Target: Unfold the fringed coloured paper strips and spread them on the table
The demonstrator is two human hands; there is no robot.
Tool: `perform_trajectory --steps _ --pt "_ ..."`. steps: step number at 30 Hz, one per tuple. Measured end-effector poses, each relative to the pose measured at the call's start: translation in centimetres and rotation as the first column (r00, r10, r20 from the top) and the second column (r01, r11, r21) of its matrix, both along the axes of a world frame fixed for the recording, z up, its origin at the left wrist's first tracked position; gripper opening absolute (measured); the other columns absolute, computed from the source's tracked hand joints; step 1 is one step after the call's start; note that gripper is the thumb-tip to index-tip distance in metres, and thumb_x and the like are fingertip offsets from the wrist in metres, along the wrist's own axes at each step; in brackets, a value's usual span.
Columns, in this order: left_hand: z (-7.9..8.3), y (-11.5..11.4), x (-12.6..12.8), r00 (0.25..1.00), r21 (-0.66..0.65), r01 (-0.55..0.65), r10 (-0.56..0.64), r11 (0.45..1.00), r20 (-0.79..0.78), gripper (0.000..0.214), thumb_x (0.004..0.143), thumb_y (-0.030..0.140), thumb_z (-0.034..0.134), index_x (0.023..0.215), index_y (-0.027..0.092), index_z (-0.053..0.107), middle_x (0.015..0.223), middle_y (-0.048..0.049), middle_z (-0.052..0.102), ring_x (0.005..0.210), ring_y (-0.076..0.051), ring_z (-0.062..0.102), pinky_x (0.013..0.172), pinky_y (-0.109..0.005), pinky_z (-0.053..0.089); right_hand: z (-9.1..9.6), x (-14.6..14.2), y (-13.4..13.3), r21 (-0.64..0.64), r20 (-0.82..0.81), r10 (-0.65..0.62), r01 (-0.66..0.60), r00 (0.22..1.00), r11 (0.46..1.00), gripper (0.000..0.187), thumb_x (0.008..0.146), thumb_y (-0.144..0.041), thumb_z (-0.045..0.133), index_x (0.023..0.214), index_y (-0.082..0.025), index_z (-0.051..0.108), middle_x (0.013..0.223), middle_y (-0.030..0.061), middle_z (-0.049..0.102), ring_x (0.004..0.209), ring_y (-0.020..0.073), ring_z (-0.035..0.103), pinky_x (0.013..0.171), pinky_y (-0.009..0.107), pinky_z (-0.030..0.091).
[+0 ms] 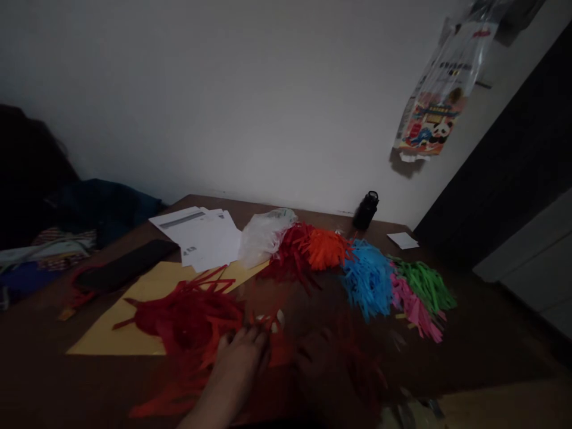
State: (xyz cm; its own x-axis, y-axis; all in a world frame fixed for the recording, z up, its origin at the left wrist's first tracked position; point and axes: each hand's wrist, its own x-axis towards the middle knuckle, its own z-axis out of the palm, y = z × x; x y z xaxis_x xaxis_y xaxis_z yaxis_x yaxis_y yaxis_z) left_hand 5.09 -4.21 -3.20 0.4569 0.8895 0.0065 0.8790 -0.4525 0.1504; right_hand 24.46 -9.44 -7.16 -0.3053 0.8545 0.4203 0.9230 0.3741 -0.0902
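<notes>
Two hands low among orange and red strips

In the head view, we see our left hand at the near part of the brown surface, back upward, fingers partly bent, their tips at the loose orange strips. We cannot tell whether it grips any of them. Our right hand is just across from it, dark and blurred, with the fingers seemingly curled; we cannot tell how far open it is or what it has hold of. The orange strips lie between the two hands and spread toward us on the left.

Beside our left hand we find a tangled heap of red strips, partly on a yellow sheet. Beyond the sheet lie white papers, with a long black object to their left.

Farther back, a clear plastic bag touches a dark red bundle; next, going right, come an orange bundle, a blue bundle, a pink bundle and a green bundle. Near the wall we see a black bottle and a white card. A panda-printed package hangs above at right.
</notes>
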Motion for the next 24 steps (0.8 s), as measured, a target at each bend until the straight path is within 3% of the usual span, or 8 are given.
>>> perform_trajectory --steps 2,4,6,8,12,18,21,24 --pt "-0.6 0.1 -0.4 0.998 0.069 0.022 -0.026 0.997 0.055 0.027 0.089 0.015 0.051 0.11 0.019 0.068 0.111 -0.0115 0.072 0.103 -0.031 0.061 0.085 -0.048 0.039 -0.4 -0.4 0.6 -0.008 0.007 0.032 -0.032 0.999 0.999 0.013 0.095 -0.028 0.058 0.102 -0.02 0.065 0.105 0.0038 0.065 0.091 0.0184 0.06 0.088 0.04 0.047" --pt "-1.5 0.1 -0.7 0.979 0.209 0.09 -0.125 0.974 0.159 0.026 0.088 0.018 0.056 0.111 0.02 0.067 0.111 -0.0102 0.07 0.104 -0.029 0.058 0.089 -0.047 0.037 -0.5 -0.6 0.9 -0.009 0.005 0.046 -0.046 0.999 0.999 0.016 0.095 -0.031 0.058 0.102 -0.018 0.065 0.101 0.0036 0.065 0.088 0.0177 0.061 0.086 0.039 0.048" --pt "-2.5 0.2 -0.9 0.928 0.359 0.183 -0.282 0.915 0.245 0.02 0.084 0.024 0.065 0.104 0.025 0.068 0.107 -0.006 0.068 0.104 -0.026 0.055 0.094 -0.045 0.032 -0.4 -0.5 0.7 -0.005 -0.003 0.054 -0.054 0.999 0.999 0.01 0.094 -0.024 0.057 0.098 -0.021 0.066 0.09 0.0018 0.066 0.083 0.0171 0.059 0.086 0.038 0.046" --pt "-3.4 0.4 -0.9 0.881 0.418 0.25 -0.385 0.873 0.277 0.01 0.08 0.03 0.073 0.09 0.028 0.07 0.097 -0.0011 0.068 0.098 -0.023 0.053 0.095 -0.042 0.028 -0.2 -0.5 0.4 -0.002 -0.018 0.059 -0.059 0.998 0.998 0.014 0.092 -0.016 0.057 0.093 -0.023 0.068 0.082 0.0007 0.065 0.082 0.0176 0.058 0.086 0.036 0.044" --pt "-4.9 0.6 -0.4 0.877 0.332 0.283 -0.383 0.9 0.291 0.013 0.082 0.031 0.074 0.072 0.027 0.066 0.074 0.004 0.065 0.083 -0.018 0.052 0.091 -0.038 0.029 -0.5 -1.1 0.2 -0.008 0.054 0.083 -0.083 0.995 0.997 0.022 0.09 -0.008 0.052 0.091 -0.023 0.068 0.082 0.0016 0.064 0.08 0.0188 0.055 0.083 0.036 0.042" --pt "-6.3 0.4 -0.9 0.919 0.203 0.203 -0.258 0.958 0.299 0.026 0.095 0.02 0.048 0.079 0.03 0.066 0.075 0.0007 0.066 0.077 -0.019 0.056 0.077 -0.037 0.042 0.0 0.5 -0.7 -0.018 0.154 0.0 0.002 0.988 1.0 0.019 0.088 -0.008 0.054 0.08 -0.022 0.063 0.075 0.0021 0.061 0.074 0.0205 0.053 0.073 0.035 0.039" --pt "-6.0 0.1 -1.8 0.927 0.183 0.172 -0.222 0.968 0.301 0.029 0.092 0.014 0.044 0.086 0.029 0.067 0.085 -0.0018 0.07 0.083 -0.02 0.06 0.076 -0.038 0.043 1.3 1.6 -1.7 -0.037 0.161 -0.086 0.093 0.983 0.995 0.016 0.086 -0.008 0.057 0.078 -0.022 0.06 0.078 0.0017 0.061 0.073 0.0207 0.053 0.069 0.034 0.037" --pt "-4.4 -0.4 -2.1 0.936 0.144 0.177 -0.211 0.974 0.28 0.024 0.091 0.017 0.047 0.09 0.027 0.069 0.097 -0.0036 0.072 0.096 -0.023 0.061 0.084 -0.042 0.04 2.2 1.7 -2.1 -0.046 0.208 -0.175 0.189 0.962 0.981 0.018 0.081 -0.004 0.06 0.081 -0.022 0.06 0.08 0.002 0.061 0.073 0.0221 0.052 0.067 0.036 0.036"
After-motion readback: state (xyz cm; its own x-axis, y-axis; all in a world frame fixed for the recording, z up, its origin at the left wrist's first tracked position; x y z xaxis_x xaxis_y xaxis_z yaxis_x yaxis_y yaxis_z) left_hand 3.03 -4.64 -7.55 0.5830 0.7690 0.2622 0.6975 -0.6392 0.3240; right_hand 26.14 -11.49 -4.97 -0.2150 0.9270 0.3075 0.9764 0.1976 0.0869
